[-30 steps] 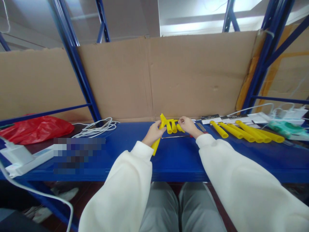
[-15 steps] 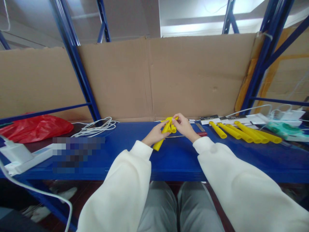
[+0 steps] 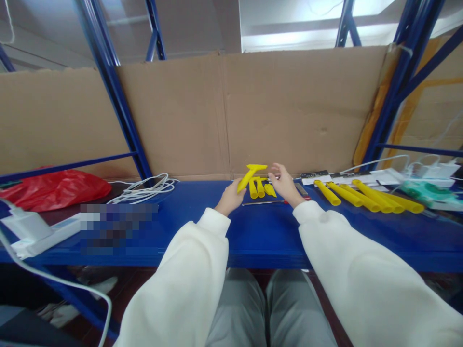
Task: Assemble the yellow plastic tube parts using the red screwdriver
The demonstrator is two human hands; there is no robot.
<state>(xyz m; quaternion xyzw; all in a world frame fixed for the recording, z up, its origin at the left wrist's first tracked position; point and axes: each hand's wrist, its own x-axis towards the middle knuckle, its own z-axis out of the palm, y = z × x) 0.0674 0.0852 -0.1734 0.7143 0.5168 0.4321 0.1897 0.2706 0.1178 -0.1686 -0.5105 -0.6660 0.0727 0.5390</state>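
head: left hand (image 3: 232,196) grips yellow piece (image 3: 247,179) (right hand (image 3: 284,183) empty)

Looks like a workshop or storeroom, exact kind unclear. Has a blue metal shelf (image 3: 267,241) for a worktop, between rack posts (image 3: 121,108), with cardboard (image 3: 173,111) closing off the far edge. Shows yellow parts (image 3: 246,180) around the middle, yellow tubes (image 3: 327,193) toward the right end, plus a power strip (image 3: 58,235) and coiled white cable (image 3: 148,191) toward the left.
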